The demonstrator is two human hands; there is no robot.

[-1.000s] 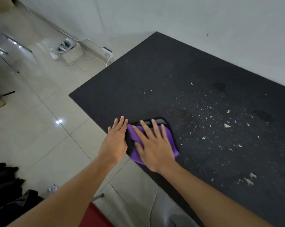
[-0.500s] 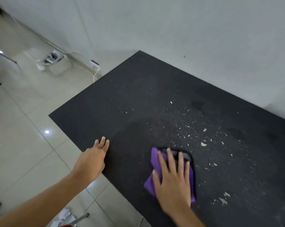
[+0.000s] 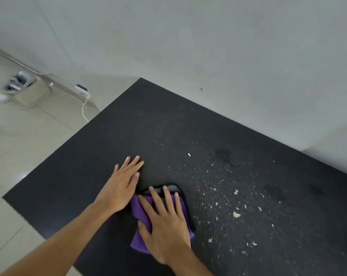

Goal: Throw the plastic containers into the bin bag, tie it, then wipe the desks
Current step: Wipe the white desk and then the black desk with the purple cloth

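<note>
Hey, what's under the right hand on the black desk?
A purple cloth with a black edge, pressed by the right hand. The desk beneath the cloth is covered from view.

Open desk (image 3: 128,136) ahead, scattered crumbs (image 3: 236,214) rightward, wall (image 3: 208,46) beyond

My left grip (image 3: 119,188), a bare hand, long slender fingers, short plain nails, my right grip (image 3: 166,226) bare likewise, knuckles and tendons showing, my left forearm (image 3: 59,242) and right forearm (image 3: 190,265) bare to the view's edge
</note>
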